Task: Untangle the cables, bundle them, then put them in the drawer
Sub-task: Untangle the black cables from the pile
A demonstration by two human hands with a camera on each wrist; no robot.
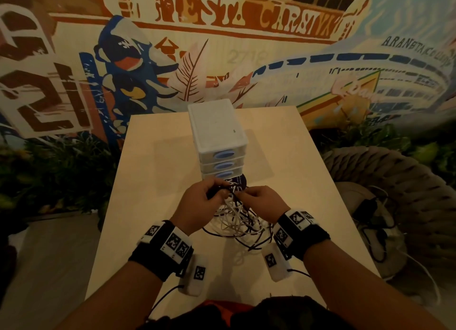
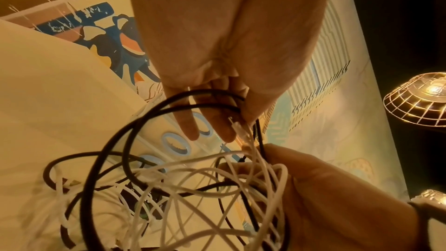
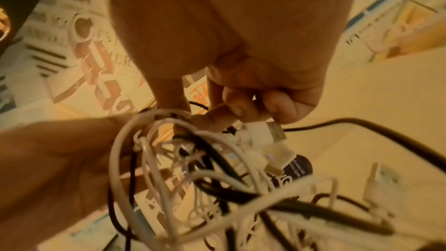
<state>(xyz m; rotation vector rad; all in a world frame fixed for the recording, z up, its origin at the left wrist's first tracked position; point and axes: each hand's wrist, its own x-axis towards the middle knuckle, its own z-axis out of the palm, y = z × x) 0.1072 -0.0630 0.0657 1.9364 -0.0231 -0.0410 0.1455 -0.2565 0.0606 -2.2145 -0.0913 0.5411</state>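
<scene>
A tangle of black and white cables [image 1: 237,221] hangs from both hands down to the table [image 1: 153,181], just in front of a white drawer unit [image 1: 217,129]. Its three blue-handled drawers are closed. My left hand [image 1: 214,194] pinches black cable loops [image 2: 154,114] and a white cable end [image 2: 241,131] between thumb and fingers. My right hand [image 1: 246,194] grips strands at the top of the tangle, and a white USB plug [image 3: 265,135] sticks out below its curled fingers [image 3: 236,106]. The two hands nearly touch.
A dark round disc with white print [image 1: 239,181] lies between the drawer unit and the hands. To the right of the table stands a woven seat [image 1: 394,181] with dark cords on it. Plants [image 1: 61,171] line the floor on the left.
</scene>
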